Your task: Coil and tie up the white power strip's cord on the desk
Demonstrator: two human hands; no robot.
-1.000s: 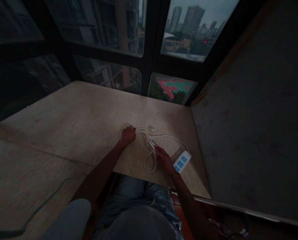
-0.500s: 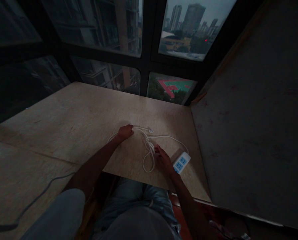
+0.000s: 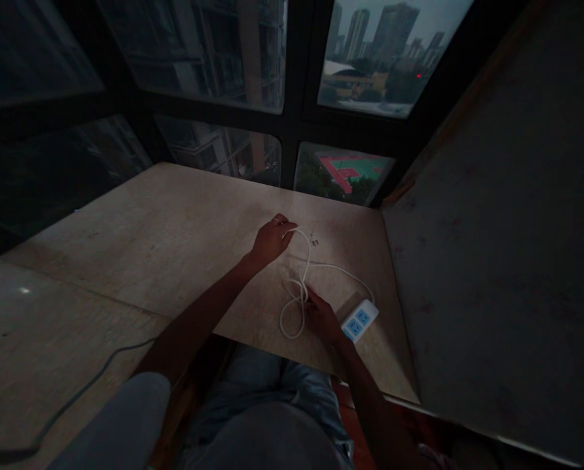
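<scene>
White cord bends between my left hand and my right hand

I look down through the head camera from far away, and I call the window side 12 o'clock. My left hand is nearer to the window. Its fingers are pinched close on the cord, and it seems to be up off the flat top.

The thing that matters most to me is the bit of cord between the hands. It leaves my left fingers toward 3 o'clock, bends, then runs down toward 6 o'clock to a small bunch of loops. So its long way goes from 12 to 6. The bunch lies at 5 o'clock from my left hand, but at 10 from my right hand, which is much nearer. My right fingertips reach the side of the bunch. I cannot tell if they squeeze it or only touch it. One big loop lies at 9 o'clock from that hand.

At 3 o'clock from my right hand is the power strip, tilted from between 7 and 8 up to between 1 and 2. A small end that looks like a plug sits at 3 o'clock from my left hand, just past the bend.
</scene>
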